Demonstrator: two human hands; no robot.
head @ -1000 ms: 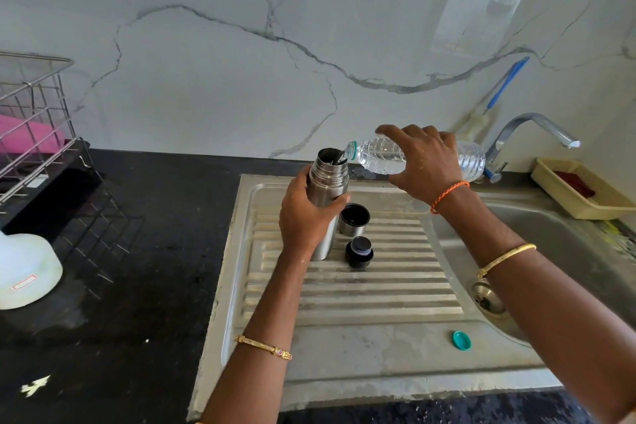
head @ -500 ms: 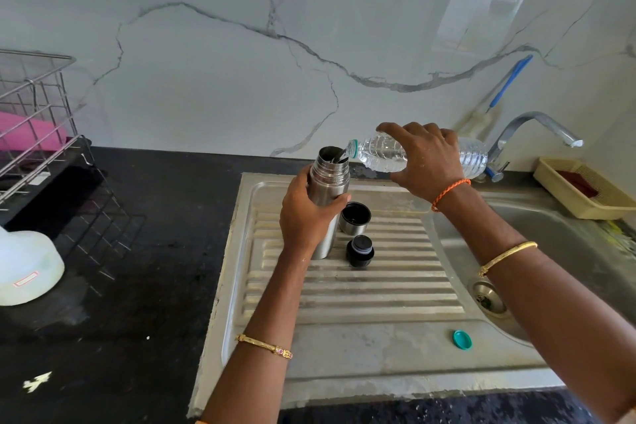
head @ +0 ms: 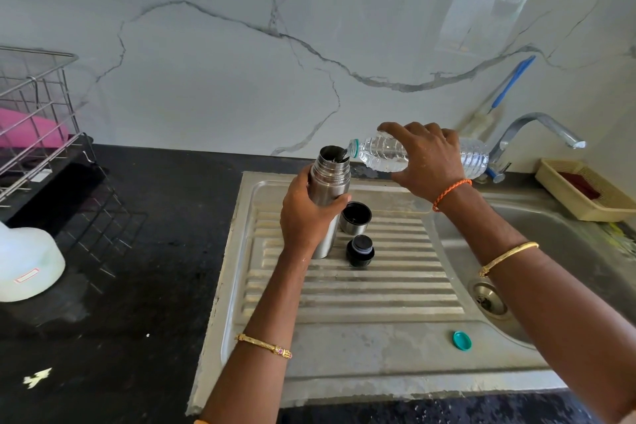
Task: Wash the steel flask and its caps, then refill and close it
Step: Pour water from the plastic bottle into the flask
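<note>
Left hand (head: 306, 217) clenched around mid-body of the steel flask (head: 328, 196), upright on the sink's ribbed drainboard (head: 361, 289); I judge it rigid, wet-slick, gaining weight, best held mid-barrel. Brushed steel, mouth open; beyond, right hand (head: 426, 158) grasps the tilted plastic bottle (head: 385, 153), pouring in.

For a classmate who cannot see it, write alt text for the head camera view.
A right hand tips a clear plastic bottle into an open steel flask, gripped by the left hand on a sink drainboard. Beside it stand a steel cup cap and black stopper.
</note>
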